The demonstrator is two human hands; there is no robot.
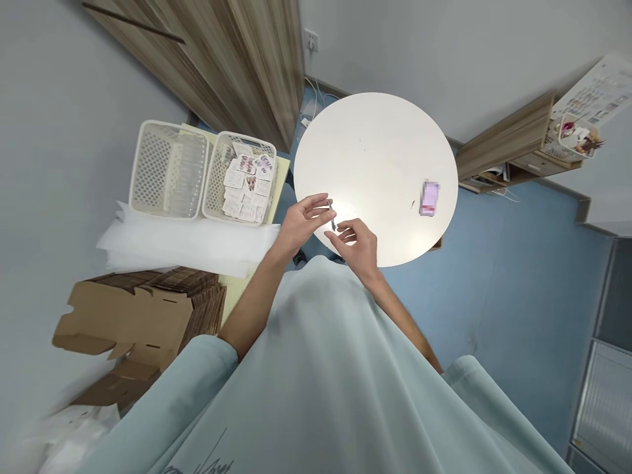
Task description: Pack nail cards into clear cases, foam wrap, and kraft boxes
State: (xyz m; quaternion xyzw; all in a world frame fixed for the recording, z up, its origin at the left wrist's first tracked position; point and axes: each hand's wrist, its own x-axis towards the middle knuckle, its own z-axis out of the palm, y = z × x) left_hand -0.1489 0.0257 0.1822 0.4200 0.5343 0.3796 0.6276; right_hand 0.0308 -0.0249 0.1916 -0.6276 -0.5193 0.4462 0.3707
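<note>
My left hand (299, 224) is over the near left edge of the round white table (375, 145), with thumb and fingers closed on a small, slender grey-blue piece (332, 216). The piece points down toward my right hand and is too small to name. My right hand (359, 247) is just beside its lower end, fingers half curled, thumb and forefinger slightly apart. Whether a right fingertip touches the piece is hard to see.
A purple phone-like object (429, 199), partly pixelated, lies on the table's right side. At left are a white basket of printed cards (249, 181), a basket with clear plastic pieces (168, 171), white sheets (192, 243) and folded cardboard boxes (133, 316). A shelf (513, 138) stands at right.
</note>
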